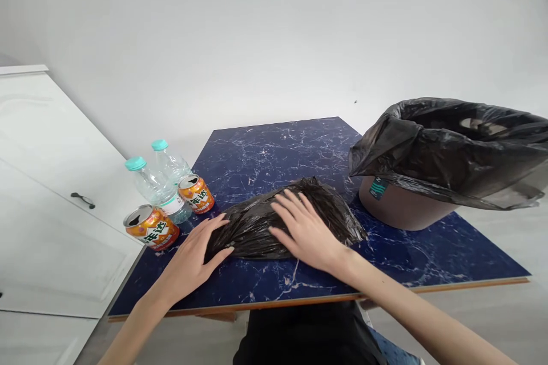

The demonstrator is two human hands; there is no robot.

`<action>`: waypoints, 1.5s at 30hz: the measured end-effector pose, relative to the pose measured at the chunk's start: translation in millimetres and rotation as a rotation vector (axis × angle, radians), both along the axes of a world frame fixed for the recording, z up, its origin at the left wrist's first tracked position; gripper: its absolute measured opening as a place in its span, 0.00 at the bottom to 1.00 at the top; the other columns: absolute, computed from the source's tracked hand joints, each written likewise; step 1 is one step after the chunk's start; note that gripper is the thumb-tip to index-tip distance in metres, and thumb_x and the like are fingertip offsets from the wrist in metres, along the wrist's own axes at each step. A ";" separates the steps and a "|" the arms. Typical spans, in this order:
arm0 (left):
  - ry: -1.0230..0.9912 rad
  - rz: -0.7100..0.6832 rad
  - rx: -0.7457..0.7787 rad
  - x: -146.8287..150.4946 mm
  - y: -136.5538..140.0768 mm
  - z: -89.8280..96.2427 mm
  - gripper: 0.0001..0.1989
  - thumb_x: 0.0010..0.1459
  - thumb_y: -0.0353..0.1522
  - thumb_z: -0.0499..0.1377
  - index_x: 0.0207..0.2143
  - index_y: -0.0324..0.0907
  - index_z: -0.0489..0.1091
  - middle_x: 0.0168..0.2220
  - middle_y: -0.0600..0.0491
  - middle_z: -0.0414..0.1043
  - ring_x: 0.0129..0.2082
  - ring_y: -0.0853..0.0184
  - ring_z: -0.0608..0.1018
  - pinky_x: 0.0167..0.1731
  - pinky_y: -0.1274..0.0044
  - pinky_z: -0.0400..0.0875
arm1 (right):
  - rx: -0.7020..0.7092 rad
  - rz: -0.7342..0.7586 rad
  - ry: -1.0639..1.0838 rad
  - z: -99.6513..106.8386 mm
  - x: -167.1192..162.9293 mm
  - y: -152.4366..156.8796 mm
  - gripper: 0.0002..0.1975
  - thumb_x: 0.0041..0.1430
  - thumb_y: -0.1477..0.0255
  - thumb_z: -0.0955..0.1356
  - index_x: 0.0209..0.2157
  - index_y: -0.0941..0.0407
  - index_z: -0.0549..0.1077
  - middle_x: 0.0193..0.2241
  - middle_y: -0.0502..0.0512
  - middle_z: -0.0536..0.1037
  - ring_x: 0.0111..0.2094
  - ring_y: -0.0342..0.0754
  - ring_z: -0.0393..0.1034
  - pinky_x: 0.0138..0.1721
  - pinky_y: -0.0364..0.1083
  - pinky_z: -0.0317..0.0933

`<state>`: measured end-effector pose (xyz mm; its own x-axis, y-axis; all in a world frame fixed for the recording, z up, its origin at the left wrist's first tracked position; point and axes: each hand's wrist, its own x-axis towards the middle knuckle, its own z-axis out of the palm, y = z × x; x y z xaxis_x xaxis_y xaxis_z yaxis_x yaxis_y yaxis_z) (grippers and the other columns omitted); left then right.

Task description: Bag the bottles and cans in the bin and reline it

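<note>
A black plastic bag [257,228] lies flattened and crumpled on the blue marbled table in front of me. My left hand [192,254] rests at the bag's left end, thumb and fingers apart around its edge. Across the bag's middle right lies my right hand [303,228], fingers spread on the plastic. Left of my left hand stand two orange cans, a near can [152,227] and a farther can [196,194], both with opened tops. Behind them are two clear bottles with turquoise caps, a nearer bottle [156,185] and a farther bottle [171,162].
At the right of the table [274,148] stands a pinkish-brown bin [406,211], its rim draped with a black bin liner [428,148]. A white cabinet [51,194] stands at the left. A pale wall [265,40] rises behind the table.
</note>
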<state>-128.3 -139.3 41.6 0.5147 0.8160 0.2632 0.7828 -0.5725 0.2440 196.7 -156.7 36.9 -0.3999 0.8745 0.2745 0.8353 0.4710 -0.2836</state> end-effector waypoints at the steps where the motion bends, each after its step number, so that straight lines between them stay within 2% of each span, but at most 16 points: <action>1: -0.033 0.014 0.023 -3.0 -4.3 0.1 0.36 0.75 0.46 0.56 0.78 0.53 0.46 0.67 0.46 0.73 0.69 0.52 0.74 0.67 0.56 0.70 | 0.015 0.056 0.018 3.8 -6.4 -12.0 0.34 0.80 0.54 0.54 0.74 0.61 0.63 0.76 0.61 0.59 0.79 0.61 0.41 0.78 0.65 0.36; 4: -0.102 0.001 0.062 -9.7 -17.7 2.2 0.35 0.76 0.42 0.54 0.78 0.52 0.44 0.58 0.47 0.81 0.61 0.53 0.81 0.63 0.58 0.74 | 0.015 0.206 0.031 6.9 -25.1 -43.9 0.36 0.79 0.51 0.58 0.74 0.62 0.62 0.75 0.63 0.61 0.79 0.62 0.43 0.78 0.65 0.38; 8: -0.116 -0.082 0.005 -9.9 -38.8 9.3 0.29 0.76 0.38 0.53 0.74 0.53 0.50 0.49 0.52 0.84 0.56 0.57 0.83 0.61 0.64 0.74 | -0.048 0.327 0.012 -3.5 -37.6 -64.4 0.48 0.73 0.44 0.62 0.78 0.62 0.48 0.78 0.68 0.49 0.79 0.70 0.36 0.76 0.73 0.38; 12: -0.107 -0.102 0.102 5.2 -59.9 20.7 0.20 0.74 0.35 0.57 0.65 0.54 0.63 0.50 0.53 0.83 0.56 0.58 0.81 0.61 0.66 0.73 | -0.063 0.364 0.032 -5.2 -30.4 -71.8 0.50 0.71 0.43 0.64 0.80 0.58 0.44 0.79 0.63 0.46 0.79 0.67 0.34 0.76 0.72 0.38; 14: -0.079 -0.140 0.107 17.3 -68.5 27.1 0.17 0.73 0.35 0.59 0.61 0.53 0.67 0.56 0.52 0.80 0.59 0.58 0.79 0.60 0.67 0.74 | -0.035 0.329 0.042 0.1 -18.6 -74.2 0.47 0.73 0.43 0.63 0.79 0.56 0.47 0.79 0.59 0.47 0.80 0.63 0.34 0.77 0.69 0.39; 17: 0.066 -0.289 0.049 32.6 -74.5 33.7 0.20 0.70 0.39 0.64 0.62 0.53 0.69 0.61 0.52 0.77 0.64 0.56 0.74 0.64 0.65 0.72 | 0.026 0.216 0.009 5.7 9.1 -72.1 0.40 0.76 0.47 0.62 0.77 0.55 0.56 0.78 0.56 0.52 0.79 0.59 0.39 0.78 0.65 0.43; 20: 0.177 -0.355 0.065 34.3 -66.5 34.1 0.17 0.72 0.33 0.61 0.61 0.53 0.72 0.62 0.53 0.77 0.68 0.56 0.71 0.67 0.63 0.69 | 0.081 0.076 -0.061 -0.4 44.1 -63.1 0.34 0.78 0.52 0.60 0.74 0.57 0.62 0.76 0.57 0.58 0.78 0.60 0.46 0.77 0.65 0.50; 24: 0.245 -0.237 0.252 23.5 -42.2 30.8 0.24 0.69 0.20 0.51 0.58 0.49 0.76 0.63 0.52 0.77 0.68 0.53 0.71 0.65 0.57 0.69 | 0.123 -0.022 -0.166 -18.1 78.2 -58.0 0.30 0.80 0.53 0.59 0.71 0.57 0.68 0.71 0.60 0.69 0.73 0.64 0.60 0.72 0.69 0.59; 27: 0.223 -0.099 0.390 31.8 -34.4 28.5 0.26 0.67 0.17 0.49 0.58 0.43 0.76 0.62 0.46 0.76 0.66 0.49 0.73 0.62 0.54 0.70 | 0.162 -0.056 -0.221 -24.9 78.6 -70.1 0.28 0.80 0.55 0.58 0.68 0.57 0.71 0.68 0.62 0.73 0.68 0.66 0.68 0.67 0.70 0.63; 29: 0.163 -0.091 0.378 50.5 -39.8 25.8 0.23 0.69 0.19 0.50 0.59 0.41 0.74 0.60 0.44 0.77 0.63 0.52 0.75 0.62 0.57 0.71 | 0.199 -0.109 -0.227 -24.5 69.0 -83.7 0.28 0.80 0.55 0.59 0.66 0.57 0.73 0.65 0.64 0.75 0.64 0.68 0.70 0.62 0.70 0.66; 33: 0.080 -0.225 0.188 99.1 -63.9 14.9 0.19 0.73 0.31 0.59 0.64 0.43 0.69 0.62 0.45 0.74 0.62 0.54 0.75 0.61 0.61 0.73 | 0.282 -0.140 -0.191 -14.5 48.6 -110.5 0.28 0.79 0.54 0.59 0.61 0.59 0.77 0.56 0.68 0.81 0.58 0.70 0.73 0.54 0.69 0.68; 36: 0.078 -0.322 0.104 125.9 -78.1 3.8 0.35 0.67 0.41 0.67 0.70 0.40 0.62 0.67 0.42 0.70 0.66 0.50 0.72 0.63 0.58 0.73 | 0.276 -0.060 -0.136 -0.5 44.3 -123.8 0.27 0.78 0.53 0.60 0.56 0.58 0.80 0.49 0.65 0.83 0.52 0.67 0.76 0.51 0.66 0.69; 38: 0.060 -0.359 0.100 138.1 -84.2 -4.0 0.38 0.64 0.39 0.69 0.71 0.38 0.59 0.66 0.41 0.72 0.66 0.48 0.72 0.66 0.54 0.69 | 0.210 0.006 -0.068 11.4 46.9 -128.2 0.25 0.77 0.52 0.62 0.55 0.55 0.80 0.44 0.60 0.83 0.48 0.63 0.77 0.51 0.64 0.70; 40: -0.005 -0.361 0.121 147.4 -89.5 -11.4 0.33 0.63 0.30 0.65 0.69 0.38 0.63 0.60 0.43 0.76 0.63 0.50 0.74 0.69 0.53 0.63 | 0.119 0.042 0.029 24.4 53.2 -128.4 0.19 0.77 0.56 0.64 0.54 0.52 0.79 0.41 0.56 0.84 0.44 0.58 0.78 0.49 0.60 0.71; 43: -0.188 -0.301 0.194 155.3 -96.8 -18.6 0.21 0.61 0.21 0.58 0.55 0.44 0.74 0.49 0.50 0.81 0.55 0.56 0.78 0.69 0.57 0.61 | 0.033 0.005 0.203 42.1 71.0 -121.2 0.14 0.78 0.60 0.64 0.54 0.48 0.78 0.43 0.54 0.83 0.45 0.54 0.78 0.47 0.55 0.71; 45: -0.299 -0.251 0.250 153.7 -99.8 -17.6 0.19 0.62 0.19 0.57 0.47 0.47 0.77 0.46 0.53 0.82 0.53 0.58 0.79 0.65 0.60 0.62 | -0.013 -0.054 0.322 49.0 89.1 -113.8 0.15 0.79 0.60 0.63 0.54 0.47 0.78 0.47 0.55 0.83 0.49 0.54 0.78 0.49 0.53 0.72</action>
<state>25.4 -239.1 24.0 0.5598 0.5684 0.6030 0.5288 -0.8053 0.2681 285.8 -270.5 86.0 -0.2474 0.8965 0.3675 0.7254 0.4228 -0.5431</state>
